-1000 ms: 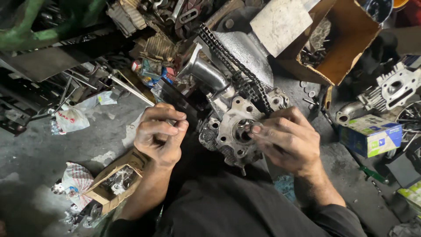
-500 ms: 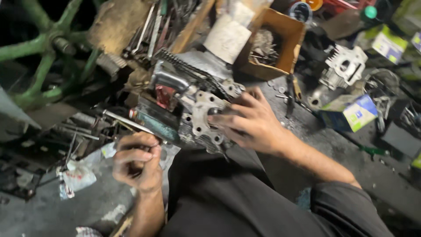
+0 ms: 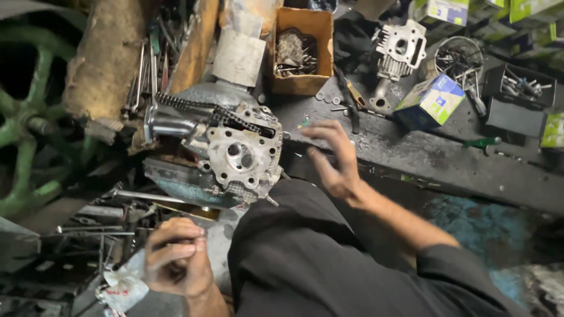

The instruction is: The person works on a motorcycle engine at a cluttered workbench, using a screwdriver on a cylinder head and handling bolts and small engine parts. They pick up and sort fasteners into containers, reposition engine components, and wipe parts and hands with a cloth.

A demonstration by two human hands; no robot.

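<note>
Grey cast engine head (image 3: 241, 155) now let go, just left of right hand (image 3: 335, 158) lifted off with open grip; left hand (image 3: 176, 258) drawn back, curled shut, contents hidden.

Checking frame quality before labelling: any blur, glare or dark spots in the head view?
Head view: right hand motion-blurred, fingers smeared; engine part sharp, mild glare on its metal face; left hand fairly sharp; left edge around the green wheel sinks into shadow.
</note>
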